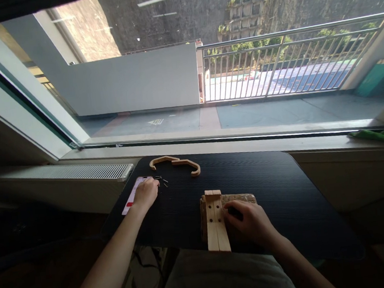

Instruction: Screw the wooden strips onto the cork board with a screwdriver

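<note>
My left hand reaches over a phone-like slab with a pale screen. Its fingers are drawn together beside several small dark screws; whether one is between the fingertips is hidden. Close to me on the table lie two pale wooden strips side by side, each with dark round holes and a raised far end. They rest on a rough brown block. At the strips' right edge my right hand is curled, thumb and forefinger pinched together. What they hold, if anything, is too small to make out.
Two hook-shaped wooden pieces lie at the far side of the black table. Beyond it are a window sill and a large window. A white radiator stands at left; a green cloth lies on the sill at right.
</note>
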Motion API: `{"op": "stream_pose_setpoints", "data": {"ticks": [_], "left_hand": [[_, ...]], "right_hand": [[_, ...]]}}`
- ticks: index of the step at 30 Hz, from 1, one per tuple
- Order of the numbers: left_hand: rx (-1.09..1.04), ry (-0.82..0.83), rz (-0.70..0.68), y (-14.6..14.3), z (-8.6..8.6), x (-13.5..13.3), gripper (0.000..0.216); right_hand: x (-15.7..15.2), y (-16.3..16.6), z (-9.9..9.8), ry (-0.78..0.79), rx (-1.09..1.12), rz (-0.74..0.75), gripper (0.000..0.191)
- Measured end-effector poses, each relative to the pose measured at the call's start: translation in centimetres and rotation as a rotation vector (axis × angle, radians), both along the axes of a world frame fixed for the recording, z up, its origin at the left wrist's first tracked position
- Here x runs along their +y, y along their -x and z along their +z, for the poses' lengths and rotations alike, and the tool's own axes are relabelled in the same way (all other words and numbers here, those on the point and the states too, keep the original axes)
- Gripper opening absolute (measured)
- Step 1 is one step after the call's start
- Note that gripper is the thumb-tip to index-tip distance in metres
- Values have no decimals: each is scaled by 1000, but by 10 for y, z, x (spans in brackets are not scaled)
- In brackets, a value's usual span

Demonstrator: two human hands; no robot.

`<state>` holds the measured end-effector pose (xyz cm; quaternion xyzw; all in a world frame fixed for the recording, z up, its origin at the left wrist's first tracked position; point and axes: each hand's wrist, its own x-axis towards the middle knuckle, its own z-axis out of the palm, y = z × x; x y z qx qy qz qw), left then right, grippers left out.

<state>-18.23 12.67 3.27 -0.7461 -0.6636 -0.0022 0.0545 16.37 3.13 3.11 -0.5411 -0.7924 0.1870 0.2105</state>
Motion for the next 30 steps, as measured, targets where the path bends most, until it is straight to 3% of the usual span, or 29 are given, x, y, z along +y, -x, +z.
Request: {"op": "stream_pose_setpoints", "data": {"ticks": [19,30], "left_hand": [[-66,-45,-34,-10,-3,-10,28],[-282,-140,-21,-20,-11,-23,21]], "right_hand": [[-2,2,3,-12,13,-32,19],[-1,2,-8,-84,10,-48,16]]}}
